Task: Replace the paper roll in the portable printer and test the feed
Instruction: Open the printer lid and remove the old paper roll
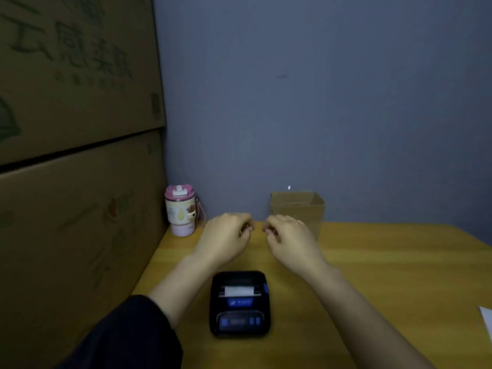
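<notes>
A grey-blue wall [319,102] fills the far side of the scene, and two stacked cardboard boxes [74,155] with faded print stand along the left, their near faces reaching down to the table edge. The yellow wooden table [386,275] runs from the boxes out to the right. At the back of it, against the wall, sits a clear square container [306,206], hard to make out in the dim light. In the back left corner, just beside the boxes, stands a pink and white cup [181,211] with a lid and a cartoon print. The black printer [239,303] lies flat on the table near the front, between the two forearms and touching neither; a strip of white paper [238,290] shows across its slot, and blue buttons sit on its near end. Both hands are raised beyond the printer, near each other but apart. The left hand [226,238] has its fingers curled in, thumb and forefinger tips close together; whether they pinch anything cannot be told. The right hand [290,238] is likewise loosely curled, fingertips turned toward the left hand, and nothing can be seen in it. A dark sleeve [127,334] covers the left upper arm. A white sheet corner [487,320] shows at the right edge.
</notes>
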